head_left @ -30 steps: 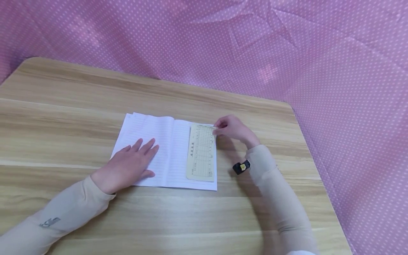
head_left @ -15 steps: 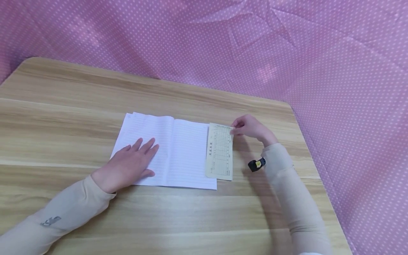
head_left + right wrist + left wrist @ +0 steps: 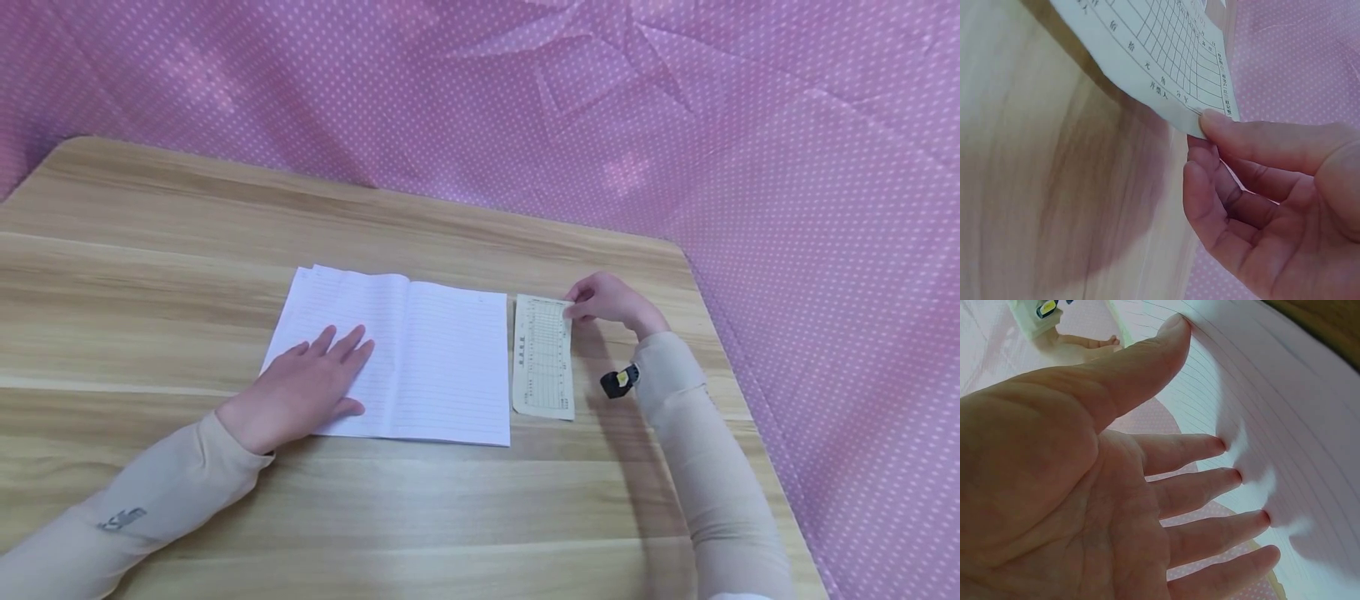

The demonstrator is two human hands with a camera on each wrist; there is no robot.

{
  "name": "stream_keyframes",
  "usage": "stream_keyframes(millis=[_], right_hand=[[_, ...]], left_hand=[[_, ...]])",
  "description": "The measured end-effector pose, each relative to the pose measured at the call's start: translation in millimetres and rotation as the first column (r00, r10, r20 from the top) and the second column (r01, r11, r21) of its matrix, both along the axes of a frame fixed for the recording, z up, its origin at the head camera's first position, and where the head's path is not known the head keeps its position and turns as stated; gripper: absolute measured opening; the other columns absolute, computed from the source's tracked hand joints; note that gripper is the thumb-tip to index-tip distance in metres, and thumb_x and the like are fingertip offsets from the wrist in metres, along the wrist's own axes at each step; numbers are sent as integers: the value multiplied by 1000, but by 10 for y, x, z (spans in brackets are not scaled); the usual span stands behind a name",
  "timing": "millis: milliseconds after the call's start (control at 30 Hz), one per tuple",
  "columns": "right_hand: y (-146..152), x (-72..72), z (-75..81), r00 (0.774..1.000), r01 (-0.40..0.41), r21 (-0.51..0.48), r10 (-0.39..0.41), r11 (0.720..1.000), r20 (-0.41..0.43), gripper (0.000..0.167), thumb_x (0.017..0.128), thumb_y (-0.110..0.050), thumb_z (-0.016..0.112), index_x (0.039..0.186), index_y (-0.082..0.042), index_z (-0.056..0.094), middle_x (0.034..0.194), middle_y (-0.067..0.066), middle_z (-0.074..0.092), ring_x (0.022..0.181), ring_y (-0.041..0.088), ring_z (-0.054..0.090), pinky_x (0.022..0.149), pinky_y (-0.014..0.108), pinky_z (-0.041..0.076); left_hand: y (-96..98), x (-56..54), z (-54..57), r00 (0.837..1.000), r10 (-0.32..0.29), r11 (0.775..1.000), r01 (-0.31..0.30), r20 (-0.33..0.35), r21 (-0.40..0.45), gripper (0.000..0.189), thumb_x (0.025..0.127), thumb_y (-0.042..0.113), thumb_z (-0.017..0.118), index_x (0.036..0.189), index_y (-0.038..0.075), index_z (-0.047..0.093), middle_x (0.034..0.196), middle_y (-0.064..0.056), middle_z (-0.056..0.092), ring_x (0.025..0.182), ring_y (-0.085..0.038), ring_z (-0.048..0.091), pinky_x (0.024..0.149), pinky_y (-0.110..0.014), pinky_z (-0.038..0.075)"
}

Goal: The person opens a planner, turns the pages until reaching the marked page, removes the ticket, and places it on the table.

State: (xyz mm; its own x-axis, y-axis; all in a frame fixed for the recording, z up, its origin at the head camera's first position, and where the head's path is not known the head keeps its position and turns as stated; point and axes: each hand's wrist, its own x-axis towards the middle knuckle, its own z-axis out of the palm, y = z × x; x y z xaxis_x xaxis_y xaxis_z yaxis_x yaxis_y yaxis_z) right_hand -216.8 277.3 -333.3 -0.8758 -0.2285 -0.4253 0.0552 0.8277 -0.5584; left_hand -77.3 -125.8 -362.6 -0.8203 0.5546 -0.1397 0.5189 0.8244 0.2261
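Observation:
An open notebook (image 3: 453, 367) with lined white pages lies on the table in the head view. My left hand (image 3: 307, 392) rests on its left page, fingers spread and straight; in the left wrist view the fingertips (image 3: 1254, 515) touch the lined paper. Just right of the notebook is a pale yellow-green receipt pad (image 3: 543, 358) printed with a table grid and characters. My right hand (image 3: 609, 302) pinches its upper right corner between thumb and fingers. The right wrist view shows the thumb on top of the printed form (image 3: 1172, 56), its edge raised above the wood.
The wood-grain table (image 3: 420, 517) has rounded far corners. A pink cloth with white dots (image 3: 480, 100) hangs behind it and along the right side. A black wrist camera (image 3: 619, 382) sits at the right sleeve.
My right hand has drawn the receipt pad to the right, off the notebook's right page and past its edge. The left hand has stayed in place.

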Motion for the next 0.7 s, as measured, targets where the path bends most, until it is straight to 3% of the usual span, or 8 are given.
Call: stream_keyframes(millis=[467, 700], right_hand=[[50, -42, -18, 1000, 19, 20, -19, 1000, -2, 19, 90, -5, 69, 103, 8, 64, 87, 13, 68, 77, 21, 66, 81, 38, 55], [63, 40, 31, 999, -6, 15, 7, 1000, -53, 25, 89, -5, 69, 108, 9, 64, 92, 14, 69, 79, 22, 66, 76, 34, 55]], left_hand=[[-2, 1, -1, 1000, 2, 1000, -2, 2, 0, 74, 87, 33, 74, 143, -6, 44, 150, -27, 37, 133, -53, 35, 100, -65, 37], [-4, 4, -4, 1000, 7, 1000, -7, 17, -2, 75, 87, 34, 74, 143, -6, 43, 151, -27, 36, 134, -53, 34, 101, -65, 36]])
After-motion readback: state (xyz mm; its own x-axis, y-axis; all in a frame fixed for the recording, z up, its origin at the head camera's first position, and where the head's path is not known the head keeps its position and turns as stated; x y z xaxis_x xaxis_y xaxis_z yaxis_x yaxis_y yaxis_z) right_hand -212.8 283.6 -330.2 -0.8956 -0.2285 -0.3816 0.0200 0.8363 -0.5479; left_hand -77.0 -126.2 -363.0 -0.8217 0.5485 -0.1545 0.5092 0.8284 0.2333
